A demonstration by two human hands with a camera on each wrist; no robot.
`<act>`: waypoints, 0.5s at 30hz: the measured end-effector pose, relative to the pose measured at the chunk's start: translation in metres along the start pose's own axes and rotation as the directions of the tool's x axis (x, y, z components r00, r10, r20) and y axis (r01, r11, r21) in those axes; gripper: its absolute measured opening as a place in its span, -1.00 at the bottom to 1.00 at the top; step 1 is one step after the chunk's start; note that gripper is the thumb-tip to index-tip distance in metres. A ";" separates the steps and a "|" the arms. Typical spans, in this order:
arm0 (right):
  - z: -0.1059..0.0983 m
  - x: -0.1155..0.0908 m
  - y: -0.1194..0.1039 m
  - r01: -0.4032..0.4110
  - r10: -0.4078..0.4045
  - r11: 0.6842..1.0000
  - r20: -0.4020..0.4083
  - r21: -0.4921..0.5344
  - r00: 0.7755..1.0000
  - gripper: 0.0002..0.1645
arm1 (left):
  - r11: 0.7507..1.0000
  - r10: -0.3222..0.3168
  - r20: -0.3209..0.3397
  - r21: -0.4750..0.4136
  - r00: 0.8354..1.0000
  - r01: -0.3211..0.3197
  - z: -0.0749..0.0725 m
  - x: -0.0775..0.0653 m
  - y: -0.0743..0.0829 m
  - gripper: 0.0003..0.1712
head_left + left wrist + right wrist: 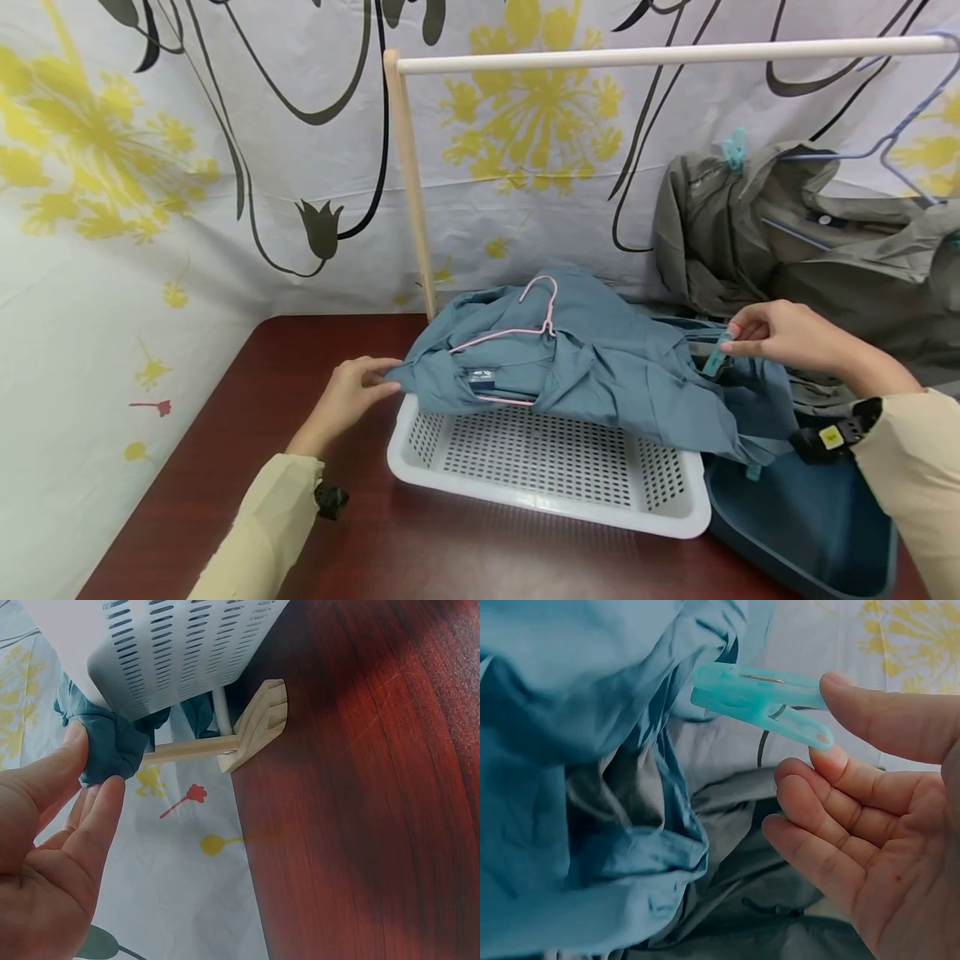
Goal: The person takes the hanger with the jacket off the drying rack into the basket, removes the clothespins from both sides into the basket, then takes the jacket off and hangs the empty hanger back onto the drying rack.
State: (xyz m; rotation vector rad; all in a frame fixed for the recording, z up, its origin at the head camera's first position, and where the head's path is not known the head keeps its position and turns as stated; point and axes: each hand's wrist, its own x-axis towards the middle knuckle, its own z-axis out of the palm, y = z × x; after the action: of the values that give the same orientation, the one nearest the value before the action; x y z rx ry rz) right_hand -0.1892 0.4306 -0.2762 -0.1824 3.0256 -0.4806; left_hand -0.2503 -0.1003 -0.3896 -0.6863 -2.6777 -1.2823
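A blue shirt [622,367] with a pink hanger [551,321] inside its collar lies across a white perforated basket [540,500]. My left hand [352,392] pinches the shirt's left end between thumb and fingers; in the left wrist view the bunched blue cloth [112,742] sits at my fingertips, beside the basket wall. Over the shirt's right side, my right hand [787,337] pinches a turquoise clothespin [717,354] between thumb and forefinger. The right wrist view shows the clothespin [757,697] level, with its nose toward the blue cloth and my other fingers loosely bent below.
A grey garment [720,242] hangs at the right on a blue hanger [885,146], with a turquoise clothespin [735,150] on it. A white rail [600,58] on a wooden post [412,192] spans the back. A dark blue bin [810,525] stands right of the basket on the brown table [337,533].
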 end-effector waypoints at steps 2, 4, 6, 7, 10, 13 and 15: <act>0.000 -0.003 0.005 -0.014 0.014 1.000 0.002 0.001 1.000 -0.56 | 1.000 0.000 0.000 0.002 1.000 0.000 -0.001 0.000 0.000 -0.61; 0.000 -0.007 0.010 -0.023 0.023 1.000 -0.001 0.005 1.000 -0.56 | 1.000 -0.002 -0.001 0.004 1.000 0.002 -0.002 0.000 0.000 -0.61; 0.000 -0.010 0.016 -0.037 0.037 0.999 -0.004 0.003 0.999 -0.55 | 1.000 0.000 -0.002 0.006 1.000 0.000 -0.002 0.001 0.000 -0.61; 0.000 -0.012 0.019 -0.045 0.045 0.999 -0.006 0.002 0.999 -0.54 | 1.000 0.001 -0.002 0.007 1.000 -0.001 -0.003 0.001 0.000 -0.61; 0.000 -0.018 0.028 -0.064 0.064 0.998 -0.011 -0.006 0.998 -0.54 | 1.000 0.004 -0.001 0.010 1.000 -0.004 -0.003 0.002 0.000 -0.60; 0.001 -0.023 0.035 -0.087 0.087 0.996 -0.027 -0.025 0.996 -0.53 | 1.000 0.005 -0.001 0.012 1.000 -0.005 -0.003 0.004 0.001 -0.60; 0.003 -0.026 0.039 -0.106 0.104 0.994 -0.037 -0.035 0.994 -0.53 | 1.000 0.007 -0.002 0.013 1.000 -0.007 -0.003 0.004 0.001 -0.61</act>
State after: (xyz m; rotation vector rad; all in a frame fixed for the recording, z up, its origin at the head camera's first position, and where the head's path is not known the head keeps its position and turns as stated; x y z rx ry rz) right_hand -0.1675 0.4701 -0.2895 -0.0167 3.0602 -0.4239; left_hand -0.2541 -0.1008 -0.3858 -0.6915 -2.6776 -1.2620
